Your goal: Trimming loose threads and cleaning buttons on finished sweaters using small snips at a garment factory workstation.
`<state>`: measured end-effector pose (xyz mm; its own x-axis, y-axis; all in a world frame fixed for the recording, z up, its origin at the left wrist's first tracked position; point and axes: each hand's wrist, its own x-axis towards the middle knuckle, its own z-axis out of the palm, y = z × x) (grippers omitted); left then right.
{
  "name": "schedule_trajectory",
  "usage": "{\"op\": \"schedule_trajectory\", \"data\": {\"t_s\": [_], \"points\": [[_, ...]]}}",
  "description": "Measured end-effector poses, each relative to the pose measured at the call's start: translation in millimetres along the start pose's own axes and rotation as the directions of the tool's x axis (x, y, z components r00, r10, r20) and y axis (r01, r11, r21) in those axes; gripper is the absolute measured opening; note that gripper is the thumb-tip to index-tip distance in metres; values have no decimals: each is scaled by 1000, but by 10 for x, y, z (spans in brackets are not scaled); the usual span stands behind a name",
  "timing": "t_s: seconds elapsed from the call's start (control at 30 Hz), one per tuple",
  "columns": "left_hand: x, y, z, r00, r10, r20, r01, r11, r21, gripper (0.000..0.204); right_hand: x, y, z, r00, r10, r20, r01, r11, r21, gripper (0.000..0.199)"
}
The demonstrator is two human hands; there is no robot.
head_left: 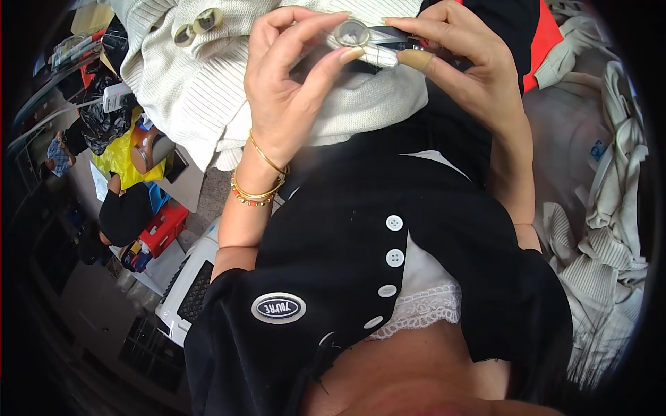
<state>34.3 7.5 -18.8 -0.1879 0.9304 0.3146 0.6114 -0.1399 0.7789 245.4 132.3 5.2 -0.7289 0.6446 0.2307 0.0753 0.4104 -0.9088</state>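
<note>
Cream knit garment [198,87] spreads over my lap, with part of it raised between my hands. My left hand [281,87] is closed, pinching a large round button [352,33] and the knit edge beneath it between thumb and fingers. From the other side, my right hand [479,66] grips small dark thread snips [390,36]. Their blades point left and lie close against the button's right side. A tan covering wraps my right thumb tip. Two more big round buttons [207,21] sit on the knit at the upper left.
More cream knitwear [607,270] is heaped at the right beside a red cloth [544,48]. On the left are a yellow bag [114,159], a brown-and-grey cup-like container [152,150], a black phone-like object [177,165], a red crate [165,229] and a white machine [191,284]. Other people are beyond.
</note>
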Motion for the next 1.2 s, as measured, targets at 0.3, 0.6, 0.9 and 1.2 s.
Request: {"op": "schedule_trajectory", "data": {"t_s": [0.3, 0.6, 0.9, 1.2], "points": [[42, 15, 4, 998, 56, 7, -56, 998, 23, 35, -13, 8, -16, 999, 52, 3, -52, 997, 52, 36], [60, 86, 19, 998, 60, 1, -60, 997, 54, 36, -9, -37, -4, 1000, 25, -17, -25, 1000, 6, 37], [76, 113, 25, 996, 90, 12, -90, 993, 75, 36, -26, 35, 52, 999, 27, -30, -26, 999, 40, 36], [74, 109, 38, 995, 100, 14, -101, 992, 72, 36, -11, 63, 74, 1000, 9, -28, -8, 999, 39, 32]]}}
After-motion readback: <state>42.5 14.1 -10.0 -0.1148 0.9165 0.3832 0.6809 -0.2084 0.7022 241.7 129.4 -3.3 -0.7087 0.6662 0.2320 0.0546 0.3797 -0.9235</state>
